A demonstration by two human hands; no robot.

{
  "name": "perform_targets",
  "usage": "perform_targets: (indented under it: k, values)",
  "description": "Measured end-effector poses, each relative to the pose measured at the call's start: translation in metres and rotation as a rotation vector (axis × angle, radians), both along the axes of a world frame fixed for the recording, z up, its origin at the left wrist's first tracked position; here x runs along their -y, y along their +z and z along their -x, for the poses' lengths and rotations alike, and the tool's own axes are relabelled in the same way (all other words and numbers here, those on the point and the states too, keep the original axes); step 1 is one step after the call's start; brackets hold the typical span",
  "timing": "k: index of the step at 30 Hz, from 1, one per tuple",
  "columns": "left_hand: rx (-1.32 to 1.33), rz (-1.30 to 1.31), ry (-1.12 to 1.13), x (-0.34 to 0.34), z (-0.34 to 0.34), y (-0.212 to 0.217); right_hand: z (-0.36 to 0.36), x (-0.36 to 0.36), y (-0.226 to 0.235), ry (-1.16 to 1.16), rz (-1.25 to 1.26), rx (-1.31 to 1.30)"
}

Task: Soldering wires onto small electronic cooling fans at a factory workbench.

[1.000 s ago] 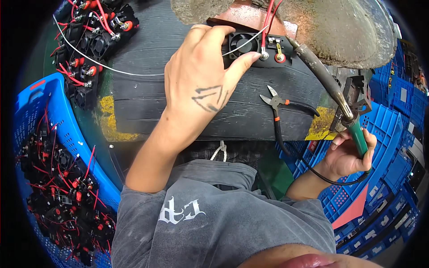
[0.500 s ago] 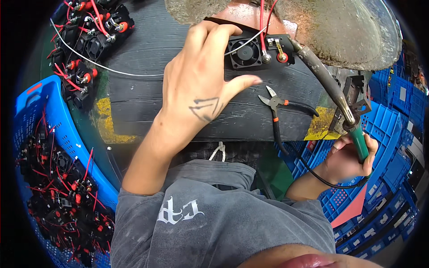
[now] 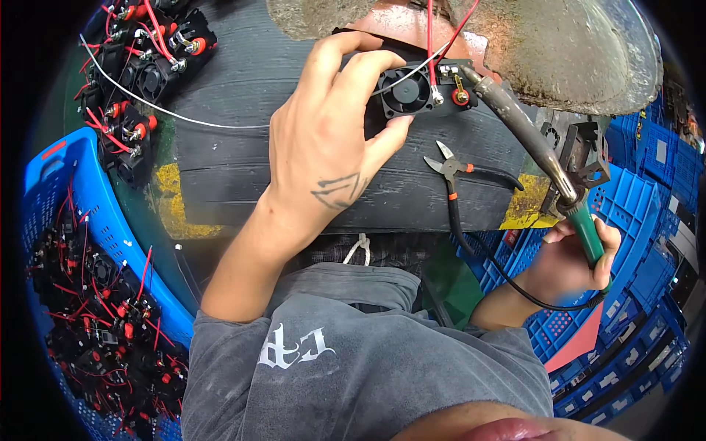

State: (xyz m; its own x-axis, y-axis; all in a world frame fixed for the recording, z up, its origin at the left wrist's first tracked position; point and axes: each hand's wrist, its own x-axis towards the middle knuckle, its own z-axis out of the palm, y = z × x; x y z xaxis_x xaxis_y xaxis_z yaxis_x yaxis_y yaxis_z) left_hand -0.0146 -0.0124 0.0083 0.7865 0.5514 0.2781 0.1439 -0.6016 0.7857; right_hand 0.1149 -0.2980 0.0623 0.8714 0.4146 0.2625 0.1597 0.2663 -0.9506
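- Pliers lie open on the bench, wired units at left.
- Left hand pinches a black, red-wired fan unit.
- Right hand grips a green-handled soldering iron.

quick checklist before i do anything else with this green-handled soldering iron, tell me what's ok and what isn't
1. Left hand on the black plastic module with the square fan: ok, thumb and fingers hold it.
2. Right hand on the green-handled soldering iron: ok, gripped by the handle.
3. Iron touching the small metal terminal: cannot tell, the tip shows close beside it, but depth is unclear.
4. End of the thin silver wire at the iron's tip: not ok, it shows apart, near the red wires.
5. Black-handled metal cutters clear of both hands: ok, lying with jaws open.
6. Iron hot: cannot tell.
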Motion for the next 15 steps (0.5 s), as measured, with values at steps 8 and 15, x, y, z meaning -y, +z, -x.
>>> perform_targets:
  k: [8,15]
  values:
    - [0.052,0.066,-0.022,-0.0004,0.0002,-0.0048,-0.0007,-0.0013,0.0006,0.042,0.006,-0.016]
    - [0.062,0.058,-0.022,-0.0007,0.0007,-0.0047,0.0001,-0.0036,-0.0001,0.048,0.025,-0.036]
